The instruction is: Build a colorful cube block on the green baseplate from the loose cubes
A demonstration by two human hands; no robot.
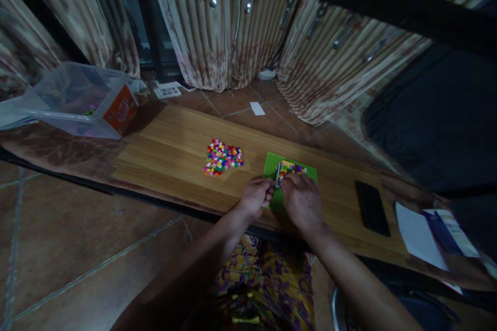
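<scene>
A green studded baseplate lies on the wooden board, with a low build of multicoloured toy bricks on it. My left hand is closed at the plate's left edge, its fingertips by the build's near left corner; whatever it pinches is too small to make out. Over the near side of the build, my right hand bends its fingers down onto the bricks. Its fingertips are mostly hidden, and so is anything between them. A pile of small loose bricks in many colours lies left of the plate.
A clear plastic tub with an orange label stands at the left end of the wooden board. Toward the right end lie a black phone-like slab and white papers. Curtains hang behind.
</scene>
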